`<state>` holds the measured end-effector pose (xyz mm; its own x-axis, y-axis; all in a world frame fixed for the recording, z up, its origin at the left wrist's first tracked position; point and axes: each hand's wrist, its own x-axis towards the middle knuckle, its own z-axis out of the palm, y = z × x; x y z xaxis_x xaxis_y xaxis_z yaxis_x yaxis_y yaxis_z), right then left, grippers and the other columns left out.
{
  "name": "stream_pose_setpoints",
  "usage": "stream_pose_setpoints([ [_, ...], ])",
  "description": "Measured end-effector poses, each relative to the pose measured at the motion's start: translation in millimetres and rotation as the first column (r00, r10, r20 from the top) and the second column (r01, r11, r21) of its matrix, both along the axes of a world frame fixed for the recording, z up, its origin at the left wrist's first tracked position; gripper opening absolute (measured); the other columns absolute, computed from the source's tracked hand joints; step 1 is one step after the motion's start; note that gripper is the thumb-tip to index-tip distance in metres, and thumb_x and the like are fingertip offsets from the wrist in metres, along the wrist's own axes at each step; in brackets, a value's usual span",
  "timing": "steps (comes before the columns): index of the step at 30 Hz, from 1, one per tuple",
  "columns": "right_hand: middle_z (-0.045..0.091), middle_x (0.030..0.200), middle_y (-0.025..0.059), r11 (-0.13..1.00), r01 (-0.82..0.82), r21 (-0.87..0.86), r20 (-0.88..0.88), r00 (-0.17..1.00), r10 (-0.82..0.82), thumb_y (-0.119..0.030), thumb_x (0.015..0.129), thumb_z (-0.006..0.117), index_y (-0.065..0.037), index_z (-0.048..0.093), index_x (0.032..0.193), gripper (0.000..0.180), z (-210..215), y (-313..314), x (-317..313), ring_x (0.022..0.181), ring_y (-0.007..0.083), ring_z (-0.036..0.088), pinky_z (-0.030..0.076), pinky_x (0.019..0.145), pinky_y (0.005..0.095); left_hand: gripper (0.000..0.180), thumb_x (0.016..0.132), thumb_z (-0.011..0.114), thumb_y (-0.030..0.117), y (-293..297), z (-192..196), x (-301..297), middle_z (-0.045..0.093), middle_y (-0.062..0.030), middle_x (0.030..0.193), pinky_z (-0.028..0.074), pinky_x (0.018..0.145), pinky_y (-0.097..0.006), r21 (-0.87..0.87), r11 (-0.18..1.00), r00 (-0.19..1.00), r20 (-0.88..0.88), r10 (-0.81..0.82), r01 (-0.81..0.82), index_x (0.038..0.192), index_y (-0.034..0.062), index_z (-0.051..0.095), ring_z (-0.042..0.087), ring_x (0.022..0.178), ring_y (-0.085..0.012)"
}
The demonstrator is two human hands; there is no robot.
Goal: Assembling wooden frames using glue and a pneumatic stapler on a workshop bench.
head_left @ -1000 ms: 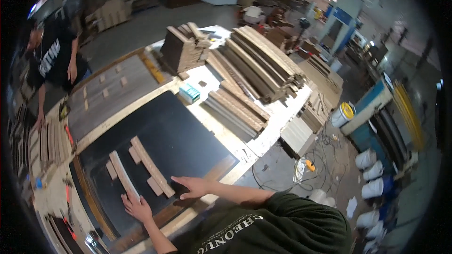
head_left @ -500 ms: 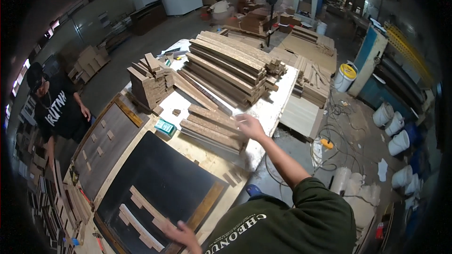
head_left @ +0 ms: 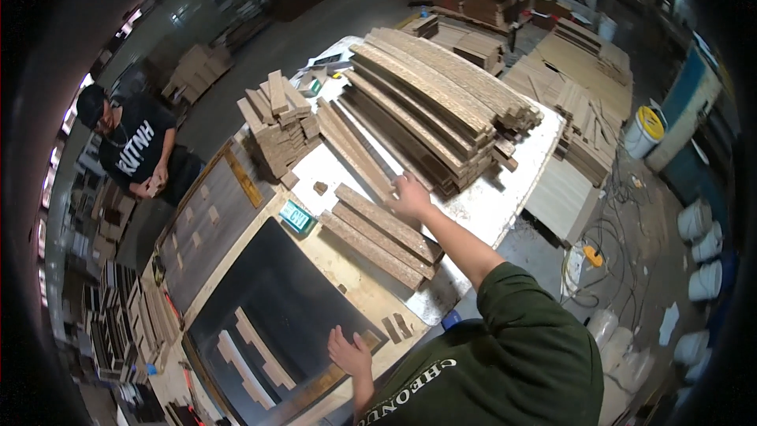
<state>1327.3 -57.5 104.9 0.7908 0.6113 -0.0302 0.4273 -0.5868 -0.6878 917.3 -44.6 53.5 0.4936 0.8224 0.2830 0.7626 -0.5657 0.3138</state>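
Observation:
My right hand (head_left: 411, 196) is over the white table, at the near end of a pair of long particleboard strips (head_left: 347, 142). Its fingers look slightly apart; whether they touch the strips I cannot tell. Just in front of its wrist lies a short pile of strips (head_left: 378, 233). My left hand (head_left: 351, 353), fingers spread and nothing in it, hovers by the wooden edge of a framed black panel (head_left: 276, 284). Two narrow strips with small blocks attached, one pale wood (head_left: 264, 347) and one white-edged (head_left: 243, 371), lie on that panel.
A tall stack of strips (head_left: 441, 102) fills the table's far side. Short blocks (head_left: 276, 122) are piled at its left, near a green-and-white box (head_left: 297, 218). A second framed panel (head_left: 201, 217) lies left. A co-worker (head_left: 134, 142) stands beyond it. Cables (head_left: 603, 229) trail across the floor.
My view has shifted. My right hand has moved from above the short pile to the long strips' ends. My left hand has lifted off the narrow strips. The co-worker's hands have come together.

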Motion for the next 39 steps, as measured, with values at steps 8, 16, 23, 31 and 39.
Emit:
stream_pose_setpoints([
  [8,0.049,0.125,0.0197,0.978,-0.102,-0.184,-0.091,0.992,0.086,-0.034,0.066,0.076,-0.011,0.047,0.125,0.070,-9,15,24,0.110,0.0385,0.057,0.049,0.090,0.0449,0.048,0.080,0.060,0.029,0,-5,2,0.053,-0.0171,0.122,0.038,0.092,-0.048,0.064,0.997,0.999,0.007,0.035,-0.036,0.121,0.0042,0.054,0.048,0.114,-0.0365],
  [16,0.061,0.113,0.0247,0.964,-0.098,-0.249,-0.108,0.991,0.073,-0.032,0.063,0.075,-0.010,0.024,0.143,0.097,12,-35,12,0.104,0.0387,0.061,0.049,0.091,0.0437,0.046,0.079,0.061,0.027,-1,-4,2,0.053,-0.0179,0.121,0.038,0.093,-0.048,0.075,0.997,0.998,0.051,0.025,-0.029,0.119,0.0050,0.055,0.048,0.113,-0.0363],
  [23,0.062,0.113,0.0164,0.929,-0.063,0.364,-0.656,0.691,0.303,-0.029,0.073,0.062,-0.008,0.038,0.141,0.075,15,-149,32,0.096,0.0256,0.064,0.053,0.082,0.0375,0.042,0.078,0.062,0.026,-2,-5,4,0.053,-0.0176,0.121,0.037,0.093,-0.048,0.034,0.999,0.999,0.041,0.023,-0.025,0.114,0.0051,0.059,0.047,0.114,-0.0359],
  [31,0.056,0.120,0.0099,0.827,0.166,0.538,-0.816,0.346,0.462,-0.038,0.076,0.068,-0.004,0.025,0.147,0.089,37,-233,-39,0.074,0.0098,0.061,0.053,0.059,0.0219,0.039,0.077,0.064,0.025,0,-3,0,0.052,-0.0151,0.120,0.037,0.093,-0.046,0.027,0.998,0.997,0.038,0.063,-0.064,0.112,0.0069,0.060,0.048,0.112,-0.0348],
  [39,0.054,0.122,0.0145,0.794,0.034,0.607,-0.678,0.543,0.496,-0.047,0.061,0.078,-0.004,0.019,0.149,0.115,73,-277,-95,0.082,0.0155,0.060,0.049,0.067,0.0287,0.040,0.076,0.068,0.015,-25,33,40,0.057,-0.0152,0.119,0.043,0.093,-0.043,-0.021,0.995,0.939,0.334,-0.083,0.095,0.114,0.0080,0.060,0.055,0.107,-0.0336],
])
